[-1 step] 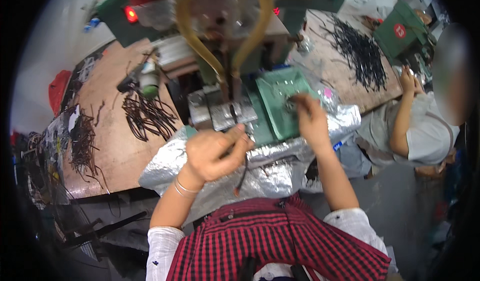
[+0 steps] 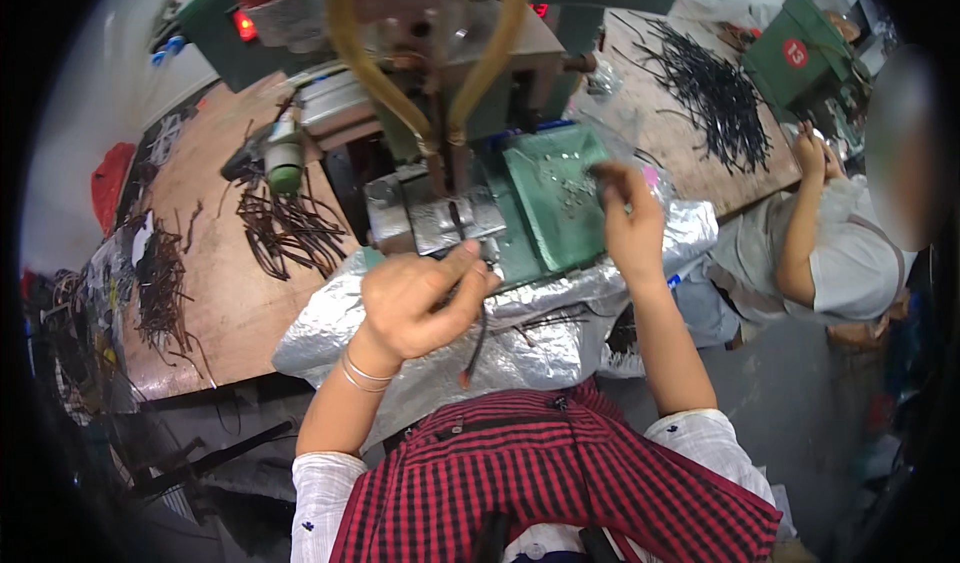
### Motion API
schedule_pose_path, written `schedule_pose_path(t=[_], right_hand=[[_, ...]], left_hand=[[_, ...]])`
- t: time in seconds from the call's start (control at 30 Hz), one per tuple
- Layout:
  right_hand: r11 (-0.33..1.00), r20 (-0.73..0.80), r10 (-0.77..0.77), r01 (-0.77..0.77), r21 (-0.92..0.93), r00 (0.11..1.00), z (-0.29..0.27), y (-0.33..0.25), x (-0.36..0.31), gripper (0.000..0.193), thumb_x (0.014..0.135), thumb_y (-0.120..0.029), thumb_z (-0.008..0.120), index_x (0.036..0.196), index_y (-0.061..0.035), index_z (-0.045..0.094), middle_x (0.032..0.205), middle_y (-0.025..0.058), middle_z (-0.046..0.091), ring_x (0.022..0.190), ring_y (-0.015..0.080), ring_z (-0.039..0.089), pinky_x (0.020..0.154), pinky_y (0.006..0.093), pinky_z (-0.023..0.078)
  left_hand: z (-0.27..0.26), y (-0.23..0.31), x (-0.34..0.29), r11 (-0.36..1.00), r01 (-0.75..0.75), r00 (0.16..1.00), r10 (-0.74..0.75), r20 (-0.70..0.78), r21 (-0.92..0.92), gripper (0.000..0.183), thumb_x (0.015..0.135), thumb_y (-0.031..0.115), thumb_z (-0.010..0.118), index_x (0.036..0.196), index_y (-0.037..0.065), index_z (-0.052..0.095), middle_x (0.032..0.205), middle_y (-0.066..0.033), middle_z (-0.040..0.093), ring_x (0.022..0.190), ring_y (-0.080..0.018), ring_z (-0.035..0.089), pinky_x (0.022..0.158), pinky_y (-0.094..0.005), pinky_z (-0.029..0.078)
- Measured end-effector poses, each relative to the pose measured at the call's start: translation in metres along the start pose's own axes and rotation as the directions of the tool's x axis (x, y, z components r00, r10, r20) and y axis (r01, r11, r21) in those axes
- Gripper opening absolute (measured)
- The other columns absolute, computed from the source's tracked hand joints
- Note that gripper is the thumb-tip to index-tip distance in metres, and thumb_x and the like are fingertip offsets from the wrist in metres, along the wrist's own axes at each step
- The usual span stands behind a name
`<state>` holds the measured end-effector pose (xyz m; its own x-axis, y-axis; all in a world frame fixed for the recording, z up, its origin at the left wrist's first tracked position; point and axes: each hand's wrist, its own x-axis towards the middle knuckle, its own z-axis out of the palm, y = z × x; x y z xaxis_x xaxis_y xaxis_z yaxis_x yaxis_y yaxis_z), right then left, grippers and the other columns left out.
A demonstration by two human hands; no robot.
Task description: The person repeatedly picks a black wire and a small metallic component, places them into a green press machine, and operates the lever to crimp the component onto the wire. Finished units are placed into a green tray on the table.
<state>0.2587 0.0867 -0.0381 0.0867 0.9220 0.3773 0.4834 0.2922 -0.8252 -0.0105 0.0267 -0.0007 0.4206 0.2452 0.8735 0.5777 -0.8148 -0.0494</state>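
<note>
My left hand (image 2: 420,303) is closed in a pinch on a short dark wire (image 2: 477,348), right in front of a metal block (image 2: 468,221) on the machine. The wire's coppery lower end hangs toward me; its upper end is hidden by my fingers and the block. At the right side of a green tray (image 2: 530,203), my right hand (image 2: 634,231) is raised with fingers curled and thumb drawn in. Anything between those fingertips is too small to make out. Small shiny metal pieces (image 2: 575,185) lie scattered in the tray.
Two yellow hoses (image 2: 345,58) come down to the machine above the block. Silver foil (image 2: 540,348) covers the near edge. Bundles of brown wires (image 2: 285,228) lie on the left, black wires (image 2: 715,98) at the back right. A co-worker's hands (image 2: 812,153) are at the far right.
My right hand has shifted slightly right and up from over the tray, so more of the small pieces show. My left hand keeps its pinch on the wire. The whole view has shifted slightly.
</note>
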Motion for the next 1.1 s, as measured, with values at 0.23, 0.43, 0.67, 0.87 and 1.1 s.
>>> schedule_pose_path(t=[0.23, 0.43, 0.67, 0.87, 1.1], right_hand=[[0.999, -0.003, 0.047, -0.047, -0.010, 0.999, -0.010, 0.028, -0.007, 0.018, 0.083, 0.002, 0.066, 0.101, -0.0024, 0.068, 0.097, 0.0107, 0.070, 0.089, 0.0230, 0.068, 0.083, 0.0324, 0.052], [0.847, 0.137, -0.209, 0.250, -0.470, 0.968, 0.010, 0.019, -0.015, 0.015, 0.078, -0.006, 0.073, 0.092, -0.0044, 0.067, 0.090, 0.0143, 0.064, 0.090, 0.0363, 0.061, 0.084, 0.0457, 0.049], [0.855, 0.095, -0.134, 0.163, -0.492, 0.986, 0.005, 0.036, -0.022, 0.014, 0.088, -0.004, 0.065, 0.102, -0.0001, 0.062, 0.096, 0.0195, 0.066, 0.086, 0.0409, 0.063, 0.080, 0.0457, 0.051], [0.952, 0.012, -0.183, 0.181, -0.248, 0.983, 0.002, 0.028, -0.015, 0.019, 0.093, 0.000, 0.063, 0.110, -0.0006, 0.070, 0.102, 0.0130, 0.071, 0.093, 0.0279, 0.068, 0.086, 0.0361, 0.052], [0.904, 0.003, -0.279, 0.264, -0.336, 0.960, 0.018, 0.021, -0.013, 0.016, 0.089, -0.001, 0.066, 0.103, -0.0049, 0.074, 0.098, 0.0128, 0.073, 0.092, 0.0304, 0.067, 0.090, 0.0373, 0.051]], left_hand=[[0.004, -0.001, 0.006, 1.000, 0.000, 1.000, 0.000, 0.002, 0.011, 0.024, 0.072, 0.010, 0.088, 0.088, 0.007, 0.071, 0.098, -0.0120, 0.073, 0.053, -0.0111, 0.058, 0.043, -0.0239, 0.041], [-0.001, 0.009, -0.003, 0.992, 0.121, 0.993, -0.121, 0.006, -0.044, 0.027, 0.074, 0.002, 0.081, 0.098, 0.006, 0.070, 0.098, -0.0146, 0.075, 0.057, -0.0169, 0.061, 0.046, -0.0274, 0.045], [-0.054, 0.038, -0.039, 0.961, 0.244, 0.951, -0.264, 0.160, 0.132, 0.025, 0.084, 0.013, 0.074, 0.108, 0.011, 0.074, 0.121, -0.0122, 0.073, 0.062, -0.0156, 0.063, 0.050, -0.0265, 0.046], [-0.149, -0.049, -0.082, 0.543, 0.728, 0.677, -0.667, -0.311, 0.419, 0.012, 0.085, 0.000, 0.073, 0.096, 0.006, 0.072, 0.096, -0.0077, 0.072, 0.082, -0.0234, 0.070, 0.069, -0.0320, 0.054], [-0.140, -0.139, -0.187, 0.277, 0.729, 0.427, -0.899, -0.099, 0.626, 0.016, 0.082, 0.018, 0.080, 0.084, 0.004, 0.072, 0.083, -0.0106, 0.069, 0.073, -0.0280, 0.065, 0.068, -0.0347, 0.051]])
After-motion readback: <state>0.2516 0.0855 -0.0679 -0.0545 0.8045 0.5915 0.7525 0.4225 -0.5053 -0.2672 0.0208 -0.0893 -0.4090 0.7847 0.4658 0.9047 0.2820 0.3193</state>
